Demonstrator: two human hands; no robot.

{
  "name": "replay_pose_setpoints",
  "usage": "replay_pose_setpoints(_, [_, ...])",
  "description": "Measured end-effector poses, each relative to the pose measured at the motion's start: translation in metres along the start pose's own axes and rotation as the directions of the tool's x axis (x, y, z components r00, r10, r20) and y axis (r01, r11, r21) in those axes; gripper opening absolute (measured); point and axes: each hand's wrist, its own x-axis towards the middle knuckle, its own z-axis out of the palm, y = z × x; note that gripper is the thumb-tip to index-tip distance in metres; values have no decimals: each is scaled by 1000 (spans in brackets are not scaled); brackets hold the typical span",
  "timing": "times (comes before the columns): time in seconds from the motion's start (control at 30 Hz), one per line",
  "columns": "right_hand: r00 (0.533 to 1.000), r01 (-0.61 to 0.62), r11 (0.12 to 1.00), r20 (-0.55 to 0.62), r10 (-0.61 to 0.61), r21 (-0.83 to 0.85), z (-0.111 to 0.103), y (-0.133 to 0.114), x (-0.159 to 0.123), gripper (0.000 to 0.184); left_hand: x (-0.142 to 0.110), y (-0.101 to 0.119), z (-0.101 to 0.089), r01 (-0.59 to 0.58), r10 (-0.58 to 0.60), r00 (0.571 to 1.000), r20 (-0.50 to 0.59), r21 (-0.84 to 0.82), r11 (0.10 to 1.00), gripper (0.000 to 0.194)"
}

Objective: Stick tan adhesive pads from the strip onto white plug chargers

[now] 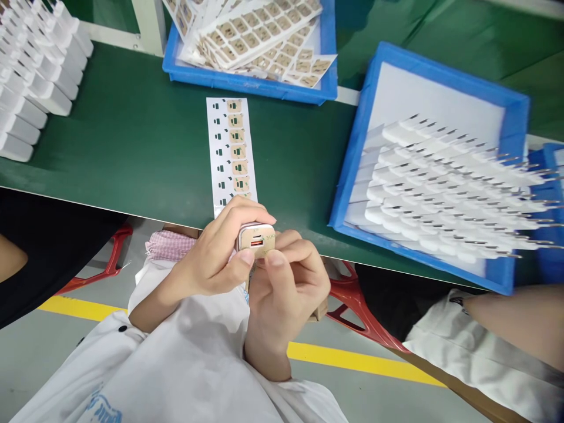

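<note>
Both my hands hold one small white charger [254, 237] just off the near edge of the green table [132, 147]. Its port end faces me, with an orange slot and a tan sticker on it. My left hand [215, 252] wraps the charger from the left, fingers over the top and thumb below. My right hand [286, 282] is closed, its thumb pressing the sticker on the charger's face. A white sticker sheet [231, 154] with a column of tan labels lies on the table just beyond my hands.
A blue tray [440, 76] at the right holds rows of white chargers, prongs pointing right. Another blue tray [251, 82] at the back holds sticker sheets. More white chargers [35, 76] are stacked at the far left. A co-worker's arm [520, 329] shows at the lower right.
</note>
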Motion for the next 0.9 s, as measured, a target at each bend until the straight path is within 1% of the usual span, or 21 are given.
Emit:
replay_pose_setpoints(0.1, [985,162,967,-18,-169,-196,-2,5,1,17,-3,-2,0,-3,5,999,-33,45,999,29])
replay_pose_setpoints(0.13, [980,184,951,-30,-197,-249,-4,8,2,16,-4,-3,0,9,-6,999,-45,58,998,28])
replay_pose_setpoints(0.17, [978,180,939,-51,-203,-294,-7,10,4,15,-5,-3,0,26,-22,998,-58,60,998,28])
replay_pose_setpoints(0.23, [983,109,934,-101,-152,-340,-13,14,7,15,-7,-2,0,61,-58,994,-92,35,998,30])
replay_pose_setpoints(0.3, [993,45,949,-92,-77,-312,-18,17,8,10,-8,-1,2,72,-71,991,-111,7,997,31])
replay_pose_setpoints(0.33, [997,31,958,-52,-48,-286,-19,17,7,11,-8,-1,3,74,-74,991,-110,-1,997,34])
replay_pose_setpoints(0.4, [998,35,964,51,-23,-265,-19,17,4,21,-9,-1,5,98,-100,992,-82,-30,995,46])
replay_pose_setpoints(0.47, [995,34,945,103,-1,-324,-16,16,-2,33,-9,-2,7,146,-151,988,-38,-113,983,64])
replay_pose_setpoints(0.5, [994,26,936,112,15,-350,-14,16,-4,35,-10,-2,7,167,-172,985,-19,-157,973,71])
replay_pose_setpoints(0.57, [991,19,938,130,28,-347,-13,17,-8,29,-11,-4,6,180,-186,982,-7,-215,960,76])
replay_pose_setpoints(0.63, [982,4,953,181,53,-301,-12,19,-8,22,-13,-5,3,185,-192,981,-14,-216,959,78])
replay_pose_setpoints(0.67, [977,-15,958,201,75,-285,-12,19,-7,22,-14,-7,2,196,-205,978,-25,-207,959,79])
replay_pose_setpoints(0.73, [964,-97,962,217,155,-257,-10,19,-1,27,-17,-11,0,232,-245,968,-50,-195,953,83])
replay_pose_setpoints(0.8, [948,-177,956,221,230,-235,-7,15,7,39,-21,-17,-2,272,-289,955,-72,-188,944,86])
replay_pose_setpoints(0.87, [939,-229,934,193,286,-274,-2,9,14,51,-25,-23,-2,318,-339,936,-91,-189,929,90])
replay_pose_setpoints(0.9, [935,-245,916,173,310,-316,-1,5,17,54,-27,-26,-2,341,-364,925,-105,-191,921,93])
